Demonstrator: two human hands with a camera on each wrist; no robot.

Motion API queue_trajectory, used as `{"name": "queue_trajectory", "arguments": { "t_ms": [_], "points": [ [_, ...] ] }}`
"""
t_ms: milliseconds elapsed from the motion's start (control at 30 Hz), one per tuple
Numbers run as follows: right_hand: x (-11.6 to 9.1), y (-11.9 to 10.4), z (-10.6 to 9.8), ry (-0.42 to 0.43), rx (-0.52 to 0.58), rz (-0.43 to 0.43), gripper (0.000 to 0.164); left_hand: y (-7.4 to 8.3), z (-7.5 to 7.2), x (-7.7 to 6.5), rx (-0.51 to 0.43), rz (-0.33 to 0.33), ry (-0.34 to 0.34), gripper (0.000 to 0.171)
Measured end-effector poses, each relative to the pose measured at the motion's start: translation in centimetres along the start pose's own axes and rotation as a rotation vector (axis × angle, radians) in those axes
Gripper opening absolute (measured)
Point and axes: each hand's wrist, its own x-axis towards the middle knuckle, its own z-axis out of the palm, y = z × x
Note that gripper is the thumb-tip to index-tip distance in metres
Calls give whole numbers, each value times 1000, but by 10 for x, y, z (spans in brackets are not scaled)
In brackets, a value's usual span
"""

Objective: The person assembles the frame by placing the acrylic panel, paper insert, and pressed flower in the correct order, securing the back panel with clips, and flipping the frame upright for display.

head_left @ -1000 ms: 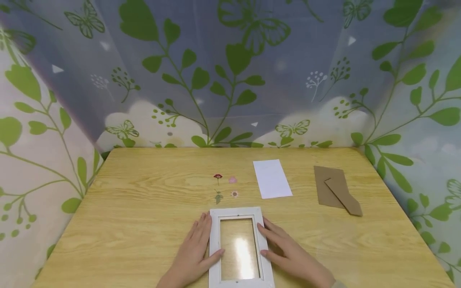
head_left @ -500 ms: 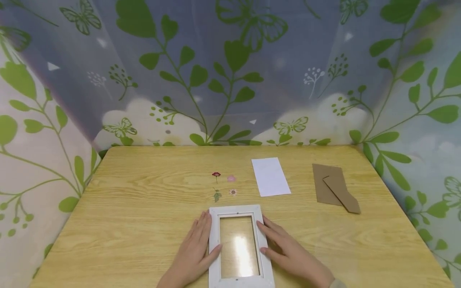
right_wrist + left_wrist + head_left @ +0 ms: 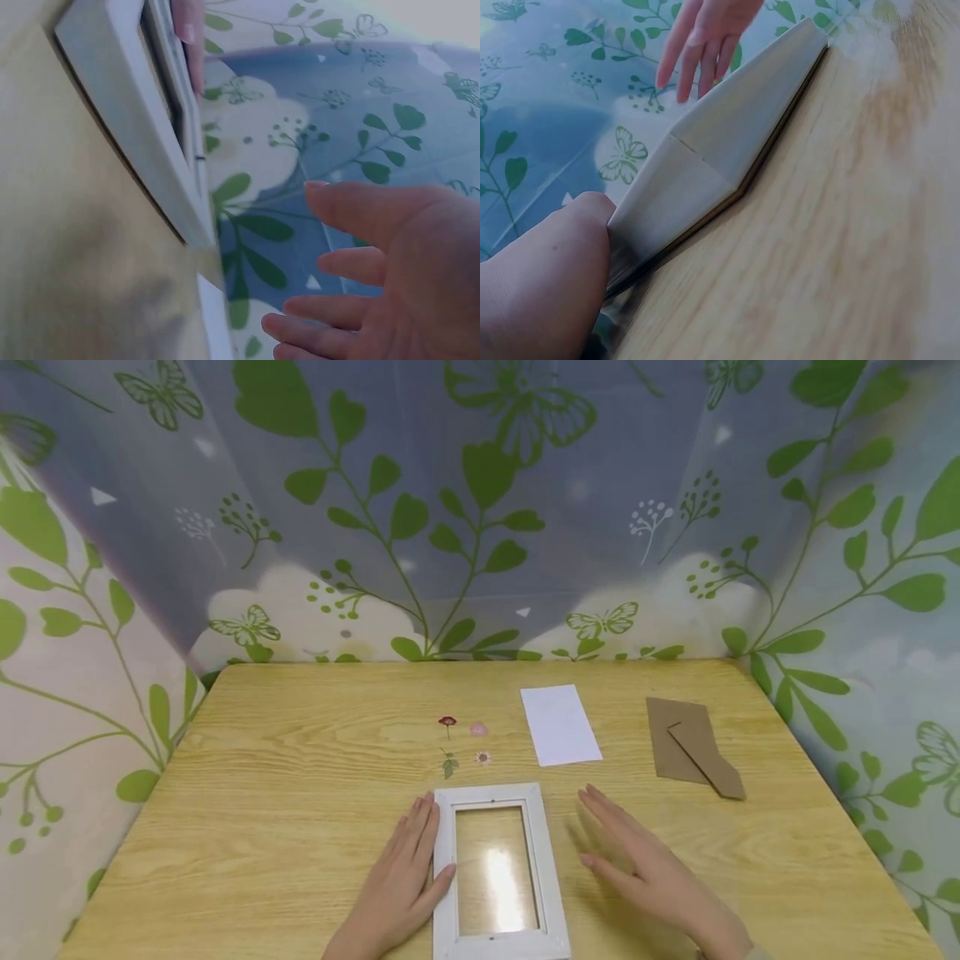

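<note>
In the head view I have the white frame lying flat on the table. The left hand lies along its left side, fingers straight and close together against the edge, thumb resting on the rim; it braces the frame without wrapping round it. The right hand is off the other side, fingers extended, thumb apart, holding nothing. I'd read the step as steadying the frame one-handed, and I'd want light, even pressure along that side, with the thumb on the rim, off the middle window. The small flowers and the white card sit just beyond the frame; they look light, so I'd move slowly near them.

In the left wrist view I see the frame's outer wall with a dark line beneath. Gap or shadow, I can't tell, so I'd press gently in case it rocks.

In the right wrist view the right fingers are spread in the air, apart from the frame. I'd approach its corner from the side, to avoid knocking it askew.
</note>
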Motion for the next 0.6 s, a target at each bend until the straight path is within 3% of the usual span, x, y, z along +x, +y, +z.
{"name": "queue_trajectory", "arguments": {
  "t_ms": [267, 433, 600],
  "points": [
    [-15, 16, -41, 111, 3, 55, 72, 1, -1, 1, -15, -30, -34, 76],
    [-26, 33, -59, 158, -15, 184, 62, 0, -1, 1, -13, -24, -27, 75],
    [-39, 49, -68, 152, -27, 318, 59, 0, -1, 1, -4, -21, -32, 76]
  ]
}}
